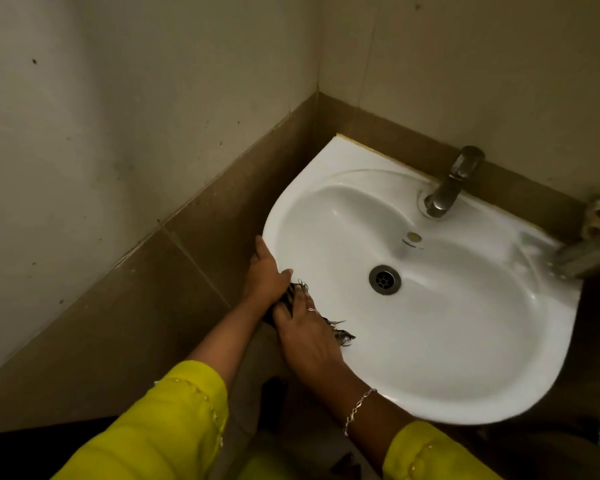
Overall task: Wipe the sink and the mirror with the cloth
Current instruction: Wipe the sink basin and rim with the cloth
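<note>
Two tiled walls [125, 140] meet in a corner, and the white sink [465, 358] sits against the far one, its bowl looking dry and fairly clean. No mirror is in view, so that half of the task cannot be judged. A tap [445, 192] stands at the back rim, with the drain [384, 279] near the middle of the bowl and a small overflow cap [413, 236] between them.

Both hands work at the near-left rim. The left hand [265, 275] lies over the sink's outer edge, fingers curled round one end of the cloth [338, 332]. The right hand [307, 337] presses flat on top of the cloth, palm down, its grip loose: it pins the fabric to the rim more than it clutches it. The dark, frayed cloth is mostly hidden beneath the hands, with only threads trailing into the bowl.

The step in hand appears to be wiping the rim. To do it well, the person would likely keep the palm spread for even pressure, follow the rim's curve in overlapping passes, and tuck the loose threads under so they do not drag lint across the glaze. The left hand can steady the cloth's end over the outer lip, where grime tends to collect.
</note>
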